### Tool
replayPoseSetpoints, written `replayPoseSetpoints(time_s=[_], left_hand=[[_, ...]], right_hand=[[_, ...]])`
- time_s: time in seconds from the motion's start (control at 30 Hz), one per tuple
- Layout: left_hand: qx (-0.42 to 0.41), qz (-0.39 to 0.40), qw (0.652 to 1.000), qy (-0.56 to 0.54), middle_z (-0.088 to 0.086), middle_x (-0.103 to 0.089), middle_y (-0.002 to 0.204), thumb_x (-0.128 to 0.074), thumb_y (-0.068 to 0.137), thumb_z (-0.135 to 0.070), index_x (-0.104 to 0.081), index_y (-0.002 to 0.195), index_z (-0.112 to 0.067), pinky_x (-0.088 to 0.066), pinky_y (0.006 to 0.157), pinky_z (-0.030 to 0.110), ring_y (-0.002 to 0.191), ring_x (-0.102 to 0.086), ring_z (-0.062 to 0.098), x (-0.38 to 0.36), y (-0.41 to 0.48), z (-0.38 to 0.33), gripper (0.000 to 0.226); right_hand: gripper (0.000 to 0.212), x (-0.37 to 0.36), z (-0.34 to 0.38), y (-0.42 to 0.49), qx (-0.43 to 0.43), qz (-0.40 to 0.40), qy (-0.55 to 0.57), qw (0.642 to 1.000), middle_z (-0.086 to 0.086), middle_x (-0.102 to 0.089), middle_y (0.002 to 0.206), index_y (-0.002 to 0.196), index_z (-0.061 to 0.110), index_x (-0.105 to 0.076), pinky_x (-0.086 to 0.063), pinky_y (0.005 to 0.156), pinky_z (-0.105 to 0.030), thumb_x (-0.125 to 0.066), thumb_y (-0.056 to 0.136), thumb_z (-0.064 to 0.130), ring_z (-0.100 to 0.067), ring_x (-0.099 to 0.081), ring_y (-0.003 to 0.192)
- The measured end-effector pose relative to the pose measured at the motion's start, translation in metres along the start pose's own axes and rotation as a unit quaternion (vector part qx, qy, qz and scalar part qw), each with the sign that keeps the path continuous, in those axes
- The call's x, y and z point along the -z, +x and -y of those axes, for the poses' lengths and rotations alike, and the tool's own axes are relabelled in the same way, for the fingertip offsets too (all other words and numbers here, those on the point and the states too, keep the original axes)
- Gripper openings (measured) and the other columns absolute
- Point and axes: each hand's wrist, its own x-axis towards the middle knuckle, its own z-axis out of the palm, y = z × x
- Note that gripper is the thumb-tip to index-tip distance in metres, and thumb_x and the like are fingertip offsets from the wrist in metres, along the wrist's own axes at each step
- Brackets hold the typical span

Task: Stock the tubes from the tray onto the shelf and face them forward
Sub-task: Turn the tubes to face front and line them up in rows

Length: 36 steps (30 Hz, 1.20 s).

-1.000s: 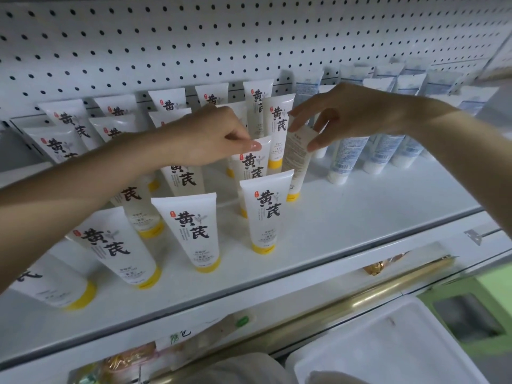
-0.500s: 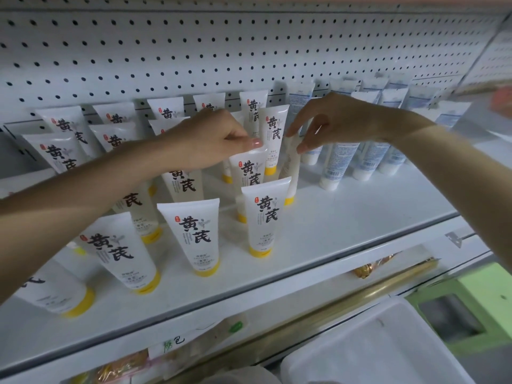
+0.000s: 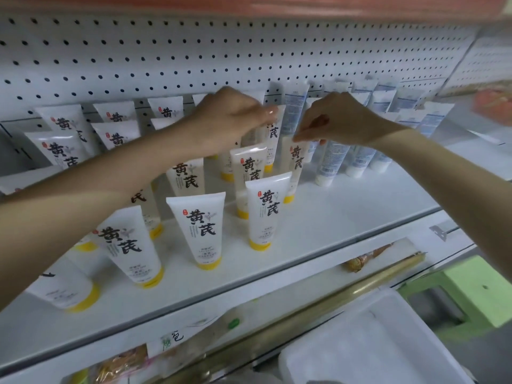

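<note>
Several white tubes with yellow caps and black characters stand cap-down in rows on the white shelf (image 3: 346, 209). My left hand (image 3: 230, 120) reaches over them and pinches the top edge of a back-row tube (image 3: 274, 134). My right hand (image 3: 340, 120) pinches the top of the neighbouring tube (image 3: 295, 162), which stands on the shelf with its label facing forward. In front of it stands the front-row tube (image 3: 266, 212). The white tray (image 3: 374, 345) lies at the bottom right, and I see no tubes in it.
Blue-labelled white tubes (image 3: 329, 162) stand in rows to the right of my right hand. A white pegboard (image 3: 166, 59) backs the shelf. Below run a gold rail (image 3: 304, 309) and a lower shelf with packaged goods. A green stool (image 3: 476, 289) stands at right.
The tube under my right hand has turned from its printed back to its front label. Both hands have shifted up and back along the row. The view has tilted.
</note>
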Motion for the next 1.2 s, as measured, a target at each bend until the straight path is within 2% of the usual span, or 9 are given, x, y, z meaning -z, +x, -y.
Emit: replayPoseSetpoints(time_s=[0.1, 0.23, 0.27, 0.37, 0.5, 0.67, 0.83, 1.03, 1.2], left_hand=[[-0.032, -0.027, 0.998, 0.046, 0.025, -0.067, 0.102, -0.042, 0.085, -0.066, -0.065, 0.103, 0.003, -0.048, 0.092, 0.040, 0.102, -0.062, 0.035, 0.000, 0.000, -0.005, 0.074], [-0.027, -0.017, 0.998, 0.050, -0.011, -0.066, 0.061, -0.042, 0.097, -0.043, -0.068, 0.104, -0.005, -0.044, 0.066, 0.027, 0.062, -0.063, 0.005, -0.004, -0.003, -0.005, 0.047], [-0.027, -0.013, 0.998, 0.048, -0.009, -0.067, 0.061, -0.042, 0.097, -0.042, -0.068, 0.104, -0.005, -0.044, 0.066, 0.028, 0.062, -0.063, 0.007, -0.004, -0.003, -0.005, 0.046], [-0.041, -0.011, 0.997, 0.058, 0.023, -0.068, 0.099, -0.043, 0.096, -0.043, -0.068, 0.107, -0.006, -0.048, 0.086, 0.039, 0.094, -0.065, 0.033, 0.000, 0.001, -0.009, 0.046], [-0.037, -0.011, 0.995, 0.091, 0.010, -0.066, 0.118, -0.044, 0.097, -0.040, -0.065, 0.117, -0.013, -0.040, 0.088, 0.026, 0.101, -0.059, 0.018, 0.001, 0.008, -0.028, 0.040], [-0.030, -0.021, 0.991, 0.128, 0.001, -0.064, 0.123, -0.047, 0.095, -0.044, -0.064, 0.119, -0.020, -0.043, 0.100, 0.034, 0.113, -0.058, 0.017, -0.003, 0.001, -0.050, 0.038], [-0.026, -0.082, 0.982, 0.167, -0.001, -0.059, 0.131, -0.046, 0.096, -0.045, -0.058, 0.128, -0.022, -0.040, 0.094, 0.026, 0.117, -0.055, 0.019, -0.025, -0.002, -0.086, 0.041], [0.017, -0.249, 0.968, -0.016, 0.006, -0.055, 0.130, -0.049, 0.098, -0.032, -0.051, 0.132, -0.010, -0.041, 0.095, 0.022, 0.115, -0.054, 0.015, -0.121, -0.023, -0.122, 0.041], [0.168, -0.249, 0.939, -0.170, 0.004, -0.049, 0.136, -0.044, 0.099, -0.030, -0.042, 0.136, -0.011, -0.030, 0.078, -0.002, 0.110, -0.045, 0.004, -0.216, -0.045, -0.110, 0.042]], right_hand=[[0.024, -0.004, -0.001, -0.001, -0.002, -0.005, -0.029, 1.000, -0.009, -0.070, 0.074, 0.083, 0.006, -0.072, -0.057, 0.067, -0.025, -0.072, 0.081, 0.030, -0.020, -0.068, 0.065], [0.024, -0.004, 0.003, -0.006, -0.021, 0.006, -0.045, 0.999, 0.003, -0.069, 0.084, 0.095, 0.010, -0.071, -0.048, 0.060, -0.005, -0.069, 0.084, 0.031, 0.006, -0.061, 0.057], [0.025, -0.003, 0.003, -0.007, -0.027, 0.008, -0.045, 0.999, 0.005, -0.067, 0.089, 0.100, 0.012, -0.071, -0.045, 0.057, -0.003, -0.069, 0.083, 0.030, 0.011, -0.058, 0.055], [0.031, 0.006, 0.004, -0.015, -0.040, -0.007, -0.040, 0.998, 0.005, -0.064, 0.103, 0.108, 0.015, -0.067, -0.050, 0.059, -0.008, -0.068, 0.083, 0.032, 0.011, -0.058, 0.053], [0.030, 0.020, 0.013, -0.034, -0.043, -0.025, -0.047, 0.998, 0.003, -0.063, 0.105, 0.111, 0.015, -0.066, -0.054, 0.064, -0.013, -0.065, 0.086, 0.032, 0.000, -0.063, 0.061], [0.035, 0.036, 0.009, -0.062, -0.045, 0.007, -0.104, 0.994, 0.002, -0.063, 0.115, 0.116, 0.020, -0.064, -0.045, 0.080, -0.022, -0.062, 0.088, 0.040, -0.014, -0.060, 0.091], [0.039, 0.046, -0.013, -0.096, -0.019, -0.004, -0.101, 0.995, 0.000, -0.064, 0.117, 0.121, 0.016, -0.063, -0.043, 0.080, -0.020, -0.061, 0.089, 0.039, -0.011, -0.057, 0.093], [0.049, 0.021, -0.057, -0.155, -0.055, -0.031, 0.043, 0.997, 0.001, -0.059, 0.115, 0.134, 0.015, -0.050, -0.046, 0.089, -0.027, -0.061, 0.090, 0.034, -0.016, -0.057, 0.101], [0.046, -0.027, -0.100, -0.183, -0.151, -0.019, 0.252, 0.956, -0.002, -0.061, 0.115, 0.130, 0.016, -0.051, -0.050, 0.094, -0.039, -0.063, 0.089, 0.033, -0.020, -0.062, 0.102]])
